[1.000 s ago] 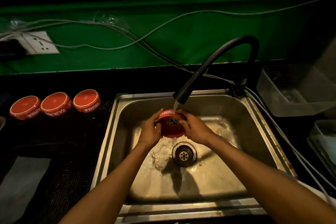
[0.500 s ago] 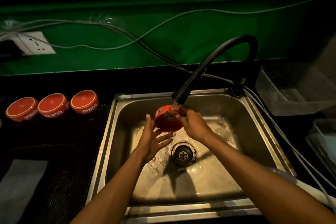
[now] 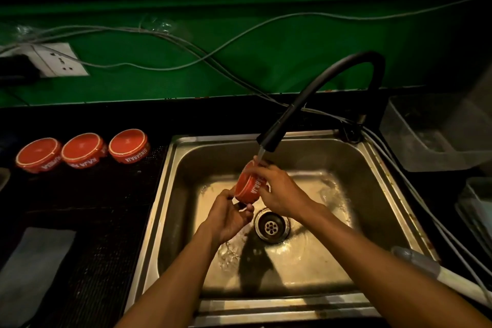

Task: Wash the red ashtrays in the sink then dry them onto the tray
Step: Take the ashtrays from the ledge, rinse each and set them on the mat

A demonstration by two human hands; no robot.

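Three ashtrays [image 3: 82, 152] sat rim-up near desk's back edge, left of sink [image 3: 170, 194]. Left hand [image 3: 226, 217] curled, fingers touching held ashtray [image 3: 249, 188] from below-left. Ashtray tilted on edge over drain, under tap [image 3: 269, 140]. Right hand [image 3: 282, 194] gripped its upper-right rim.

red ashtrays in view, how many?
4 clear: three in a row on the counter left of the sink (left, middle, right), one held by both hands under the faucet. Two cropped red items on the top shelf may be more.
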